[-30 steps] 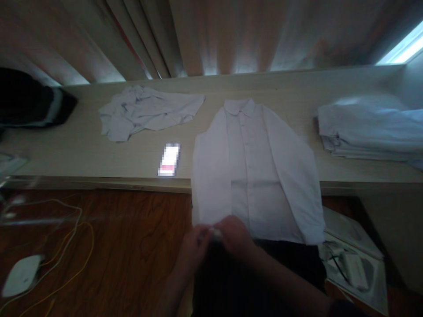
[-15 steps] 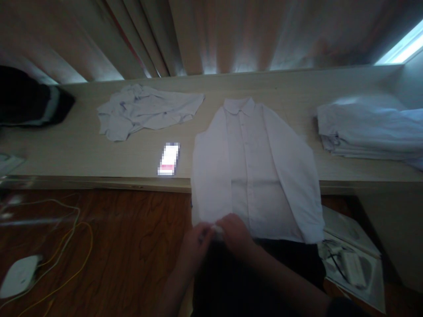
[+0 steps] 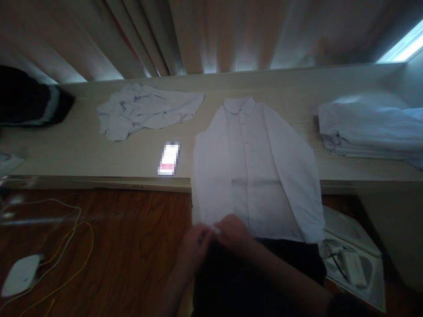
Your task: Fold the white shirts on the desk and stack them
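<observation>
A pale lilac-white buttoned cotton shirt with a rounded collar (image 3: 254,171) lies face up on the long pale wood-grain counter (image 3: 86,149), collar toward the curtain, both sleeves folded in along its sides, and its lower part hanging over the near counter edge. At the left end of the hem the left hand (image 3: 194,244) and right hand (image 3: 235,231) meet, fingertips almost touching; each grip is pinched closed on the hem's white cloth, though dim light blurs the fingers.

Left of the shirt, just beside its sleeve, a lit phone with a pixelated screen (image 3: 169,159) lies flat on the counter. Farther back and left sits a crumpled light-blue garment (image 3: 147,110), and at the far left a dark black bundle (image 3: 31,101). Well to the right rests a stack of folded pale-blue clothes (image 3: 370,127). Nothing lies between the hands and the shirt.

On the reddish-brown wooden floor (image 3: 132,246) lie yellow and white cables (image 3: 71,240) and a white rounded device (image 3: 20,274); at lower right, a flat open tray (image 3: 366,281) holds a white adapter with cord (image 3: 352,266)
</observation>
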Available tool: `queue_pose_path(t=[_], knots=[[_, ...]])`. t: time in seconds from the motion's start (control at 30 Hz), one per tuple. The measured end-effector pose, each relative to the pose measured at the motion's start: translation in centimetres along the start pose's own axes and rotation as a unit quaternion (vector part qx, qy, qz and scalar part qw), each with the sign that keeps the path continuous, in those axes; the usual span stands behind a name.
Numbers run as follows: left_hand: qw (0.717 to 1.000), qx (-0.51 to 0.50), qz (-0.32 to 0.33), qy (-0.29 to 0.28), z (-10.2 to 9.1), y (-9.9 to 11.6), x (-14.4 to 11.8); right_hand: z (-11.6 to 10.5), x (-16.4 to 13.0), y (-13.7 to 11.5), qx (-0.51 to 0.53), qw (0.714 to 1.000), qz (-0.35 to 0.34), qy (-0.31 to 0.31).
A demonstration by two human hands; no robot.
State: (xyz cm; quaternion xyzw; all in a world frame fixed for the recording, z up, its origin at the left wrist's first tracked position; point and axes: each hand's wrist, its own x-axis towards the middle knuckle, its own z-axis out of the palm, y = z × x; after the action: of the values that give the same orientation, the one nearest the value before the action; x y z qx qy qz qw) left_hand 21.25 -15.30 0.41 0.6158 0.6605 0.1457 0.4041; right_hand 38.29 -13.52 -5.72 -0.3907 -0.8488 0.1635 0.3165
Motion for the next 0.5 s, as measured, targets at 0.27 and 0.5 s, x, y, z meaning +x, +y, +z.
queue_pose_path(t=[0.27, 0.5], knots=[[1.000, 0.001, 0.012, -0.016, -0.8, 1.3, 0.1, -0.5, 0.3, -0.7, 0.045, 0.996, 0.082, -0.004], [0.998, 0.025, 0.051, 0.005, 0.3, -0.2, 0.2, -0.4, 0.2, -1.1, 0.032, 0.992, 0.122, -0.018]])
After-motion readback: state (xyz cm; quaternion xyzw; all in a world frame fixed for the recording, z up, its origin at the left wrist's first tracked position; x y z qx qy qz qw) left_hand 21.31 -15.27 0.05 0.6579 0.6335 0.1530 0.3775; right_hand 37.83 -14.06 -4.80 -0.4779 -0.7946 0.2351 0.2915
